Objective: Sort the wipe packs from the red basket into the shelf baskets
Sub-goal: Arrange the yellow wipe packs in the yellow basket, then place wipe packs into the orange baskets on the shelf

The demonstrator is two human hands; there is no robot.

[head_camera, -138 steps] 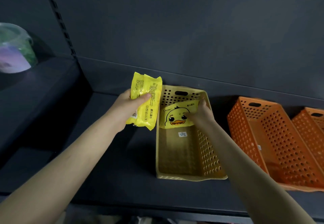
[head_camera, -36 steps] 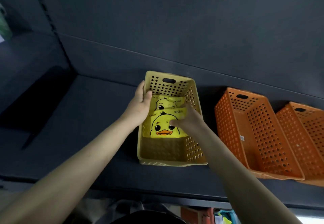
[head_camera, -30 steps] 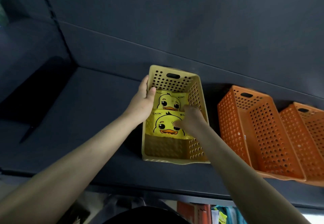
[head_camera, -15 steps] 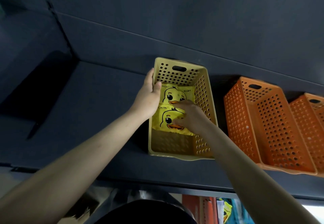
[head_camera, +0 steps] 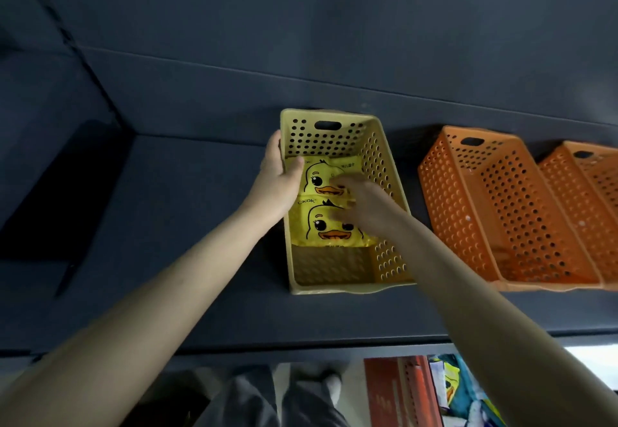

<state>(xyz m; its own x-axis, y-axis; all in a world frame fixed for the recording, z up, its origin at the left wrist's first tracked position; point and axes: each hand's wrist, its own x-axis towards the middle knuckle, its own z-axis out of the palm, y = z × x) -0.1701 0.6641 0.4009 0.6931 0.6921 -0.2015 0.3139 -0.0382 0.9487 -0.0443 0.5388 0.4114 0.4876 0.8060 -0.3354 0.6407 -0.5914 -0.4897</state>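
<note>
A yellow perforated basket [head_camera: 329,284] stands on the dark shelf. Two yellow duck wipe packs lie in it, one at the back [head_camera: 322,175] and one nearer me [head_camera: 321,227]. My left hand [head_camera: 276,179] grips the basket's left wall, thumb inside. My right hand [head_camera: 363,204] is blurred and rests over the packs with its fingers spread. The red basket [head_camera: 398,393] shows at the bottom edge, below the shelf, with more packs [head_camera: 454,390] in it.
Two orange perforated baskets [head_camera: 501,259] [head_camera: 598,172] stand to the right of the yellow one. The dark shelf [head_camera: 187,226] stretches left, with an upright post [head_camera: 70,41] at the back left. My legs and a shoe [head_camera: 329,383] show below the shelf edge.
My left hand let go of its pack and took hold of the basket's wall. A second duck pack now lies in the basket. My right hand has slid back over the packs.
</note>
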